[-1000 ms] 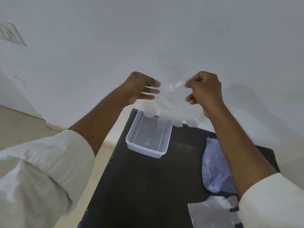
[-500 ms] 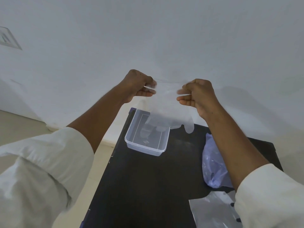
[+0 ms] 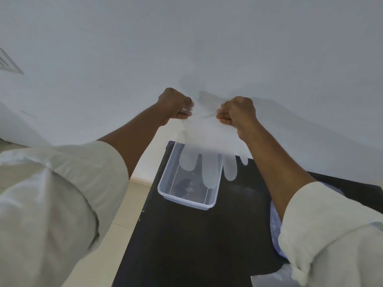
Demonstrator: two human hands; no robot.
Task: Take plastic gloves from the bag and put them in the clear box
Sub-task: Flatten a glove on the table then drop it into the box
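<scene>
A thin clear plastic glove (image 3: 209, 141) hangs in the air with its fingers pointing down. My left hand (image 3: 176, 105) pinches its cuff on the left and my right hand (image 3: 238, 111) pinches it on the right. Below the glove's fingertips sits the clear box (image 3: 187, 198) on the far left part of the black table (image 3: 196, 245); the box looks nearly empty. The pale blue bag (image 3: 274, 230) lies at the table's right side, mostly hidden by my right sleeve.
A white wall rises right behind the table. A clear plastic sheet (image 3: 269, 280) lies at the table's near right corner. To the left of the table is pale tiled floor. A vent grille (image 3: 8, 63) is on the wall at far left.
Both hands have lifted slightly and pulled the glove's cuff apart. The glove now hangs spread out with its fingers straight over the box.
</scene>
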